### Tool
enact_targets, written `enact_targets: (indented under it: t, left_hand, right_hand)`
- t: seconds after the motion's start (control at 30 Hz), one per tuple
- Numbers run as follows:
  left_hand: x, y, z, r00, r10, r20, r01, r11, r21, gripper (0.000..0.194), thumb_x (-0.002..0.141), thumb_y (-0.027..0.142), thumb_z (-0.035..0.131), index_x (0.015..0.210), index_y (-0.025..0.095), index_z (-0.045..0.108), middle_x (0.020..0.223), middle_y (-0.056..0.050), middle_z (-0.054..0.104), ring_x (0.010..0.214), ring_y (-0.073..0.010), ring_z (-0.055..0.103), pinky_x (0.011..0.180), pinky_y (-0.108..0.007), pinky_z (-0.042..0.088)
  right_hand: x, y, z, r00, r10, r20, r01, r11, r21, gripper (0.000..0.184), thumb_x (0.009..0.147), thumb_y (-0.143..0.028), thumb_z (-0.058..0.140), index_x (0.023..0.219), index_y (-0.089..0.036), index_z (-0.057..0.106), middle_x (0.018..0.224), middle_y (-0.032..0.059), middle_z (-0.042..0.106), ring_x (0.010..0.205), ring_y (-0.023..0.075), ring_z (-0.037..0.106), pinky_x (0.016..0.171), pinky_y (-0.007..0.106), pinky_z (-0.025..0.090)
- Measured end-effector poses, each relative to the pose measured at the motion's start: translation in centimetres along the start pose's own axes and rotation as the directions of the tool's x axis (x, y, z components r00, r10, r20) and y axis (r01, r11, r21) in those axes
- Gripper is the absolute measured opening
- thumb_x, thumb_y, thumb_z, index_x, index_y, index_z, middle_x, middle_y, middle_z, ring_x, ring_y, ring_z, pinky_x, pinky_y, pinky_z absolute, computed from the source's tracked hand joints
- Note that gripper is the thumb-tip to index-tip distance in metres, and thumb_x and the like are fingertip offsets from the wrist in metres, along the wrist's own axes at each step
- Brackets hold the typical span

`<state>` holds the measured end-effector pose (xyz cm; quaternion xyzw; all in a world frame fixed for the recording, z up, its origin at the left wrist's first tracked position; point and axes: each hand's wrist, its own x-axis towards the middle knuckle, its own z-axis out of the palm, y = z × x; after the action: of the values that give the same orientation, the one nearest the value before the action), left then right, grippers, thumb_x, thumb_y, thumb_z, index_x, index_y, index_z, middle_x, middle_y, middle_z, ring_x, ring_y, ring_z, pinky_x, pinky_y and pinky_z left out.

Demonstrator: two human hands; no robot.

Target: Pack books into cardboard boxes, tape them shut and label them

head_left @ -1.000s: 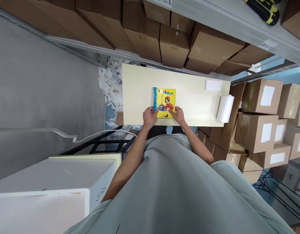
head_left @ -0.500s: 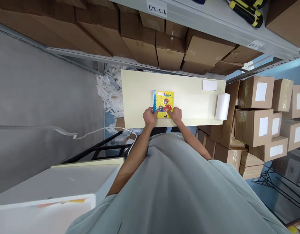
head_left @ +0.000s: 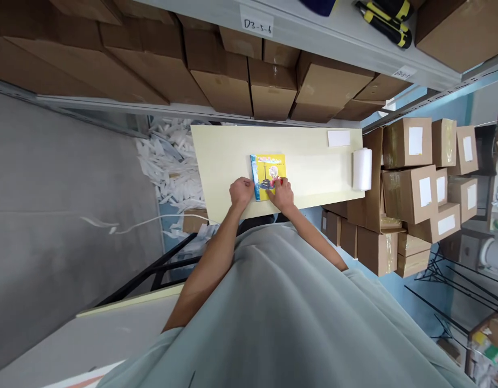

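A square picture book (head_left: 266,170) with a yellow cover, a blue spine strip and a drawn figure in red lies on a pale yellow tabletop (head_left: 309,186). Glare whitens parts of its cover. Just left of the spine is my left hand (head_left: 241,193), its fingers curled in and the thumb close to them; whatever may be between them is hidden. My right hand (head_left: 283,196) rests over the book's lower right part. Its thumb and bent fingers are apart, touching the cover.
A white roll (head_left: 362,169) and a white paper slip (head_left: 338,138) lie on the table's right side. Cartons (head_left: 406,143) are stacked to the right. A shelf with boxes (head_left: 273,89) runs behind. White scraps (head_left: 174,167) pile up on the left; a white cable (head_left: 152,220) hangs nearby.
Both hands held the book's lower sides before. My left hand has come off to the left of the spine, fingers curling; my right hand has moved inward over the cover. The view has shifted.
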<state>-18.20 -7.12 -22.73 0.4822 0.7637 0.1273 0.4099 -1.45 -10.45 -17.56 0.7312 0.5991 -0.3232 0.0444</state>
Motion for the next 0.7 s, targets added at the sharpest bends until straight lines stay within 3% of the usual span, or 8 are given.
enact_targets:
  t: [0.1,0.23,0.4,0.53,0.6,0.7]
  left_hand:
    - [-1.0,1.1,-1.2,0.996,0.078,0.034,-0.078,0.997,-0.005,0.009,0.09,0.023,0.068,0.094,0.022,0.076,0.096,-0.008,0.083,0.098,-0.0278,0.079,0.095,-0.037,0.059]
    - [-2.9,4.3,-2.5,0.97,0.221,0.103,-0.227,0.973,0.05,0.01,0.09,0.025,0.071,0.097,0.022,0.078,0.097,-0.007,0.085,0.099,-0.0276,0.08,0.095,-0.036,0.059]
    - [-5.2,10.7,-2.0,0.935,0.279,0.218,-0.317,0.933,0.168,0.015,0.092,0.029,0.072,0.102,0.025,0.082,0.107,-0.005,0.087,0.104,-0.0273,0.081,0.094,-0.034,0.06]
    - [-6.6,15.2,0.1,0.924,0.275,0.264,-0.34,0.908,0.244,0.018,0.096,0.03,0.07,0.106,0.025,0.084,0.111,-0.006,0.087,0.108,-0.03,0.08,0.096,-0.037,0.059]
    - [-7.1,16.7,1.4,0.909,0.305,0.285,-0.378,0.891,0.252,0.019,0.1,0.032,0.067,0.108,0.025,0.084,0.109,-0.007,0.086,0.107,-0.03,0.079,0.096,-0.038,0.059]
    - [-7.9,18.2,3.6,0.857,0.401,0.325,-0.487,0.836,0.252,0.026,0.108,0.034,0.058,0.113,0.024,0.082,0.113,-0.009,0.082,0.104,-0.0282,0.077,0.094,-0.037,0.058]
  right_hand:
    - [0.2,-0.6,0.3,0.999,0.026,0.025,-0.027,0.998,0.055,0.066,0.097,-0.053,0.083,0.147,-0.017,0.061,0.16,0.0243,0.049,0.149,0.0406,0.055,0.121,0.053,0.056]
    - [0.6,0.6,-0.2,0.997,0.021,0.081,-0.042,0.963,0.266,0.08,0.081,-0.047,0.094,0.147,-0.017,0.059,0.161,0.0216,0.05,0.145,0.033,0.061,0.126,0.045,0.053]
    - [0.8,4.5,-2.1,0.997,0.016,0.073,-0.057,0.804,0.591,0.052,0.077,-0.04,0.089,0.12,-0.021,0.066,0.135,0.0113,0.07,0.125,0.0276,0.071,0.112,0.044,0.061]
    - [0.1,7.8,-4.2,0.999,-0.048,0.004,0.029,0.671,0.741,0.025,0.088,-0.033,0.076,0.109,-0.023,0.067,0.115,0.0043,0.077,0.103,0.0205,0.076,0.097,0.036,0.064]
    - [-0.3,9.6,-5.3,0.995,-0.086,-0.046,0.092,0.675,0.732,0.015,0.093,-0.029,0.069,0.106,-0.022,0.069,0.107,0.003,0.078,0.093,0.0182,0.075,0.091,0.033,0.062]
    - [-0.3,12.7,-6.9,0.988,-0.1,-0.115,0.151,0.751,0.643,0.011,0.096,-0.029,0.067,0.099,-0.02,0.074,0.099,0.003,0.076,0.084,0.0175,0.071,0.085,0.03,0.058]
